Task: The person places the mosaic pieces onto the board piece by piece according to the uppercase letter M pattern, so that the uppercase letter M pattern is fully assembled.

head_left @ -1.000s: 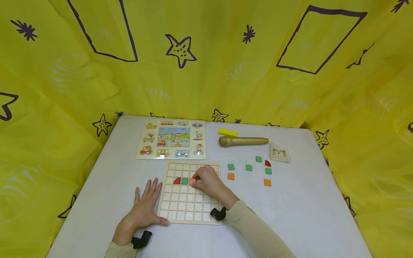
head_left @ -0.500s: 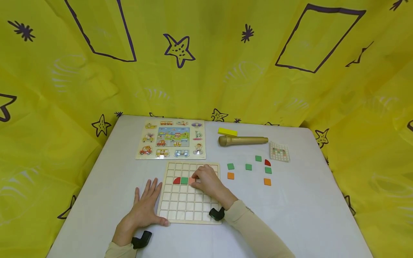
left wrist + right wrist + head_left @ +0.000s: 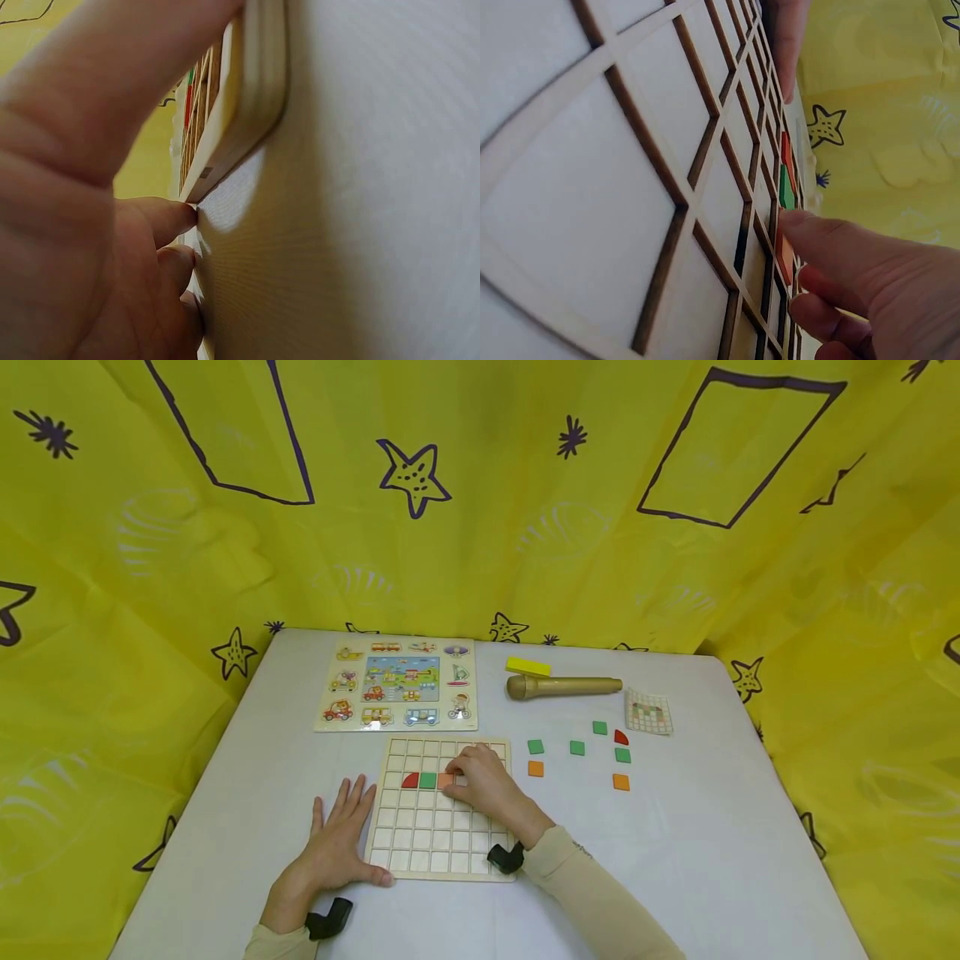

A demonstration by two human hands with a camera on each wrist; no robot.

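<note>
One pale wooden grid board [image 3: 423,839] before us.
Our right hand [image 3: 486,783] pinches an orange square tile [image 3: 444,781]; our left hand [image 3: 340,847] lies spread.

Head view looks down; close, low wrist views share the board [image 3: 423,819].

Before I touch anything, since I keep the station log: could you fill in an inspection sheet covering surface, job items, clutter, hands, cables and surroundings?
Surface: white-covered table.
Job items: grid board lying flat; red tile, green tile and orange tile side by side in one row; seven loose tiles and a pattern card to the right.
Clutter: vehicle puzzle, gold microphone, yellow block, all toward the far edge.
Hands: left hand spread, thumb at the board's near-left corner; right hand pinching the orange tile.
Cables: nothing seen.
Surroundings: yellow printed curtain behind and at both sides.
</note>
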